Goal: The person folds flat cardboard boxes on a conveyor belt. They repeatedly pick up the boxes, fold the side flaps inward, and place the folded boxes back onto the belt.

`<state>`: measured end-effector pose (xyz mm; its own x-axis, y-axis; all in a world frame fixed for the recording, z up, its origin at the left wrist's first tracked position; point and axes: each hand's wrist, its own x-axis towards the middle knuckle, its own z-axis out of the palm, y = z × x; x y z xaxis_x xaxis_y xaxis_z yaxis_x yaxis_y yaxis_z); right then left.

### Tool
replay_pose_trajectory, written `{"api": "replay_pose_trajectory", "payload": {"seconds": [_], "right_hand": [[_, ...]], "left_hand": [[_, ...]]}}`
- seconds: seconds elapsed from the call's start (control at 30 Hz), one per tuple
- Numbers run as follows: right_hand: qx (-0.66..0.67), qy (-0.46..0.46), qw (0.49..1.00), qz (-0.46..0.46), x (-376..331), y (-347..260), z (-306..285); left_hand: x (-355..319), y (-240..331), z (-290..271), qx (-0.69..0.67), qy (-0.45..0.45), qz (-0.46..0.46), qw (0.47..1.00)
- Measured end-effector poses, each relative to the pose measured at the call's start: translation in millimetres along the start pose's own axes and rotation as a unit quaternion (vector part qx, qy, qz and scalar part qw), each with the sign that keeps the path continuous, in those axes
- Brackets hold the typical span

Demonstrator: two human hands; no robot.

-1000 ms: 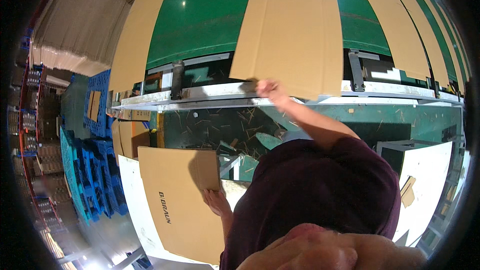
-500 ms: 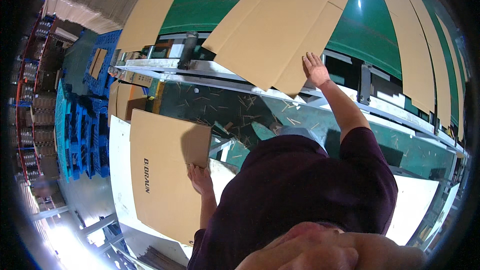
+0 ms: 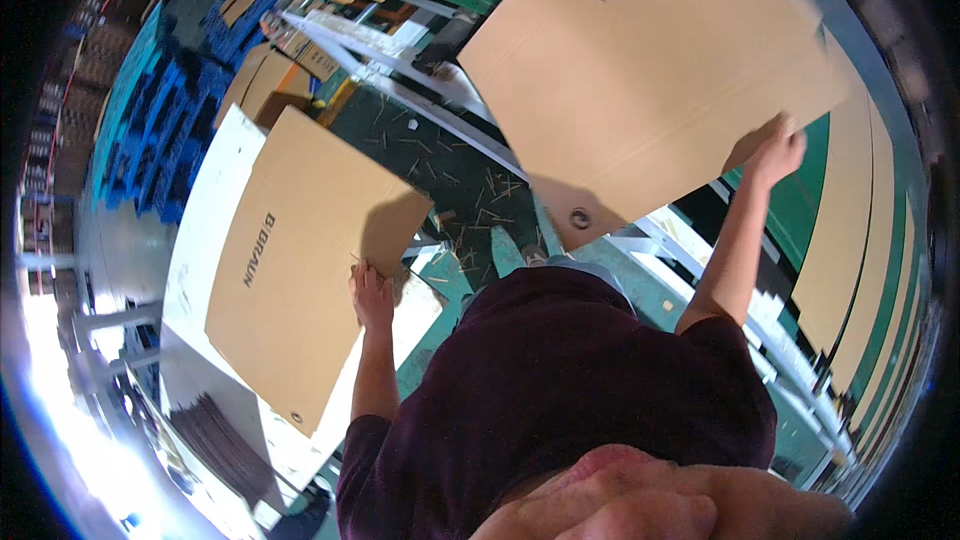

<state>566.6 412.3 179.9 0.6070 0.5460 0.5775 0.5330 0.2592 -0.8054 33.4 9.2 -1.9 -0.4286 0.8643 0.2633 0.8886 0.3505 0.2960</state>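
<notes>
Holding raised cardboard (image 3: 640, 90) at one o'clock in right hand (image 3: 779, 152); resting left hand (image 3: 373, 298) on flat sheet (image 3: 295, 250) at nine, cannot tell if gripping; likely mid-transfer, needing steadiness.

Glare is flooding the lower left; shadow is darkening the left cardboard sheet (image 3: 310, 240); the right cardboard sheet (image 3: 640, 90) is blurring.

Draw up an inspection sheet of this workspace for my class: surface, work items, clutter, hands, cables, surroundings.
Surface: white table, partly covered by cardboard.
Work items: left cardboard sheet lies on the table; right cardboard sheet is held up, tilted.
Clutter: thin scraps strewn on the floor.
Hands: left hand touches the left sheet; right hand grips the right sheet's edge.
Cables: nothing seen.
Surroundings: blue pallets, cardboard box.
</notes>
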Motion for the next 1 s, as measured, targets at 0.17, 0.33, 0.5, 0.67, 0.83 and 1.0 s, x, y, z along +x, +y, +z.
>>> {"api": "replay_pose_trajectory", "payload": {"seconds": [0.17, 0.33, 0.5, 0.67, 0.83, 1.0], "right_hand": [[0.002, -0.09, 0.854, 0.512, -138.8, 219.6, 53.5], [0.326, -0.259, 0.692, 0.59, -144.3, 239.8, 82.7], [0.351, -0.395, 0.681, 0.507, -127.9, 89.6, 103.9], [0.364, -0.472, 0.658, 0.461, -213.3, -31.0, 113.2], [0.29, -0.567, 0.591, 0.495, -356.7, -149.4, 92.3], [0.25, -0.654, 0.441, 0.562, -511.9, -189.3, 45.2]], "left_hand": [[1.8, 0.0, 5.4, -0.021, 0.022, -0.014, 0.999], [7.9, 3.6, 3.4, -0.028, 0.048, -0.024, 0.998], [8.6, 4.9, 0.7, -0.016, 0.116, 0.006, 0.993], [-4.8, -8.7, 21.6, 0.0, 0.081, -0.052, 0.995], [-9.2, -1.3, 22.8, 0.0, -0.034, -0.165, 0.986], [-29.3, -2.9, 49.7, -0.241, 0.107, -0.274, 0.925]]}}
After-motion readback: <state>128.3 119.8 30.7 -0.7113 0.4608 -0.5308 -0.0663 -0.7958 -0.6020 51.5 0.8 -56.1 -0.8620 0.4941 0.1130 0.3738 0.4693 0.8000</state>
